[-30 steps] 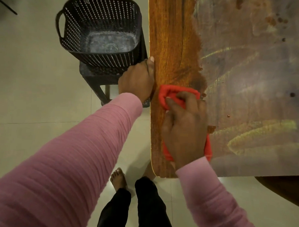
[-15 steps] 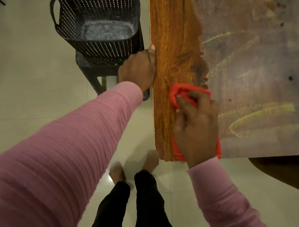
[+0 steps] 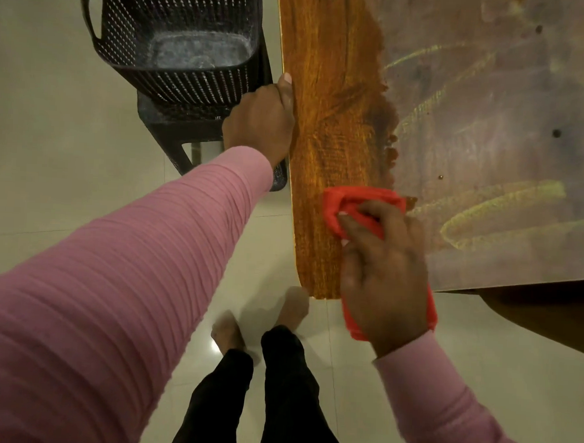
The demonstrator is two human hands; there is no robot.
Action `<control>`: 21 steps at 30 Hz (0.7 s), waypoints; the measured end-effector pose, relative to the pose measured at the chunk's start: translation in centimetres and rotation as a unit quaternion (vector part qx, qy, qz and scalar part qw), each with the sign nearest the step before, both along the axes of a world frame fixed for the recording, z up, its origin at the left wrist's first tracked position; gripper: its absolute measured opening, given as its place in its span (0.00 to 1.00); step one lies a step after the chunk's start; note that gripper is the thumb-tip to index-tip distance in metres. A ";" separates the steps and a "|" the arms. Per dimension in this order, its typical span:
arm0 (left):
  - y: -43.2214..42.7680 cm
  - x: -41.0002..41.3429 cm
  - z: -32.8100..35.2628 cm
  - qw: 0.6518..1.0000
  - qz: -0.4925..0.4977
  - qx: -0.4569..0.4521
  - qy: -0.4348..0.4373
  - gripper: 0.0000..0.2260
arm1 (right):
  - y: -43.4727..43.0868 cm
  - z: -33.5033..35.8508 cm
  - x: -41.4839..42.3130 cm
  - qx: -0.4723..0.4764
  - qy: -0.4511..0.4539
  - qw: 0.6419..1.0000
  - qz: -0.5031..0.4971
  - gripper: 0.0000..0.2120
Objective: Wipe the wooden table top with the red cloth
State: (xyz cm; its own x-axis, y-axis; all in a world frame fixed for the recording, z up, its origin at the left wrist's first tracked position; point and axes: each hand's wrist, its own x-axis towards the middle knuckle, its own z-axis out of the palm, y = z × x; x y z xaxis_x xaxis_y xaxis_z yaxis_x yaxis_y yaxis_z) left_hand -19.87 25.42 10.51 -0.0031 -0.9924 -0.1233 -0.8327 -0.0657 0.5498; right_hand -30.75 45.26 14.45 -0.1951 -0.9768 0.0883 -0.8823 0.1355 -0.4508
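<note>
Pale tiled floor (image 3: pixel 53 144), wooden tabletop (image 3: pixel 330 89) glossy along its left edge and chalky grey beyond, black basket (image 3: pixel 178 32) beside it, left hand (image 3: pixel 258 119) clasped over that edge, red cloth (image 3: pixel 351 200) gripped against the near corner by the right hand (image 3: pixel 385 272).

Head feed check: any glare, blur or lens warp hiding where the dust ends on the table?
Head view: dim warm light, one small glint on the floor tile near the feet. Head view: the wide lens bows the table top's left edge. Head view: right hand and red cloth slightly soft, feet blurrier; the dust border reads clearly.
</note>
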 end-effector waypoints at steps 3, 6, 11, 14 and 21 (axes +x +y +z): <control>0.0 0.0 0.0 1.000 0.003 0.001 0.005 0.24 | -0.2 0.1 -0.5 -0.001 -0.009 0.997 -0.078 0.17; 0.2 -0.1 0.2 1.000 0.001 0.001 0.001 0.23 | 1.2 0.3 2.6 0.003 -0.019 1.000 -0.013 0.17; 0.2 0.0 0.3 1.000 -0.008 0.007 0.008 0.23 | 3.8 0.3 4.8 0.019 -0.030 0.994 0.104 0.16; 0.1 0.2 0.2 1.000 -0.008 0.008 0.016 0.23 | 3.1 -0.2 3.5 -0.010 -0.016 0.997 0.071 0.15; 0.1 0.0 0.4 1.000 -0.001 0.010 0.005 0.24 | 1.0 -0.3 1.3 -0.037 -0.015 0.994 -0.100 0.15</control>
